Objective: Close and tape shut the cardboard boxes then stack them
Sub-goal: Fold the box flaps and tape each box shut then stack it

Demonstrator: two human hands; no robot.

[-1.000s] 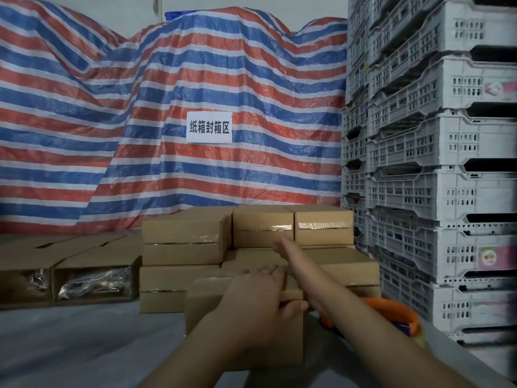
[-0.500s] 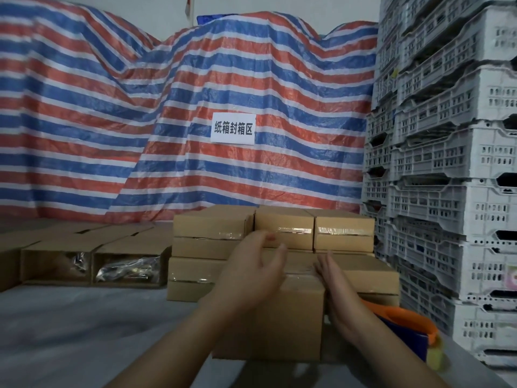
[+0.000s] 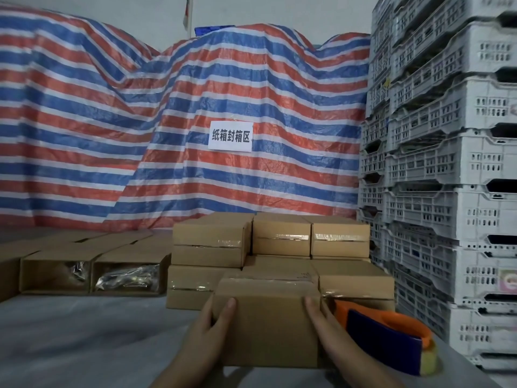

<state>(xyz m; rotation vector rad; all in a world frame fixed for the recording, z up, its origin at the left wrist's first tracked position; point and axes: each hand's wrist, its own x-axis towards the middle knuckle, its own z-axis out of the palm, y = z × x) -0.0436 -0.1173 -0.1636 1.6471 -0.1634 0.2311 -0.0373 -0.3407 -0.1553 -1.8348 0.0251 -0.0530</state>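
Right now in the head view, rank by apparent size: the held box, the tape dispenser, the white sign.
1. held box
2. tape dispenser, though nearness to the camera inflates both
3. white sign, far off

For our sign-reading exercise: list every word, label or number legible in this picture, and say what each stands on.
"纸箱封箱区": black characters on the white paper sign fixed to the red, white and blue striped tarpaulin.
Pink round sticker on a white plastic crate: too blurred to read.
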